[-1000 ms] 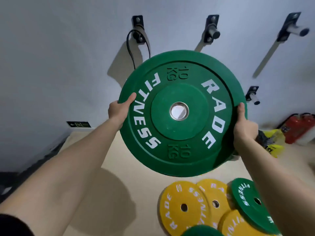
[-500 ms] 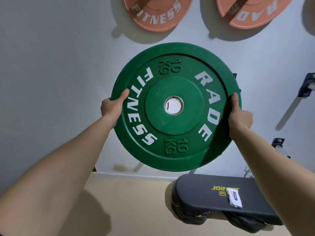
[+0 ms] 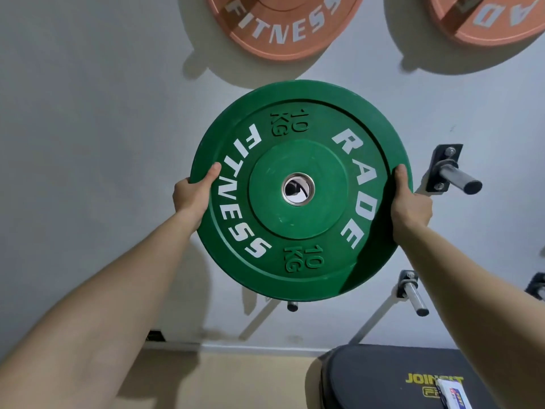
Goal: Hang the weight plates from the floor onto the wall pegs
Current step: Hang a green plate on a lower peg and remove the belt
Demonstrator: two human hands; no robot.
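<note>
I hold a green 10 kg weight plate [image 3: 298, 225] upright in front of the grey wall. My left hand [image 3: 193, 196] grips its left rim and my right hand [image 3: 410, 205] grips its right rim, thumbs on the face. Through the plate's steel centre hole [image 3: 298, 189] I see something dark against the wall behind. A bare wall peg [image 3: 458, 176] juts out just right of the plate. A smaller peg [image 3: 414, 295] sits lower right, and a peg tip [image 3: 292, 306] shows below the plate.
Two orange plates [image 3: 283, 28] [image 3: 486, 19] hang on the wall above. A black padded bench [image 3: 392, 379] with a small card on it stands at the lower right on the tan floor [image 3: 236, 379]. Another peg bracket [image 3: 538, 286] is at the right edge.
My view has tilted up from the floor plates to the wall. The green plate has risen with both hands and now sits closer to the wall, between the pegs.
</note>
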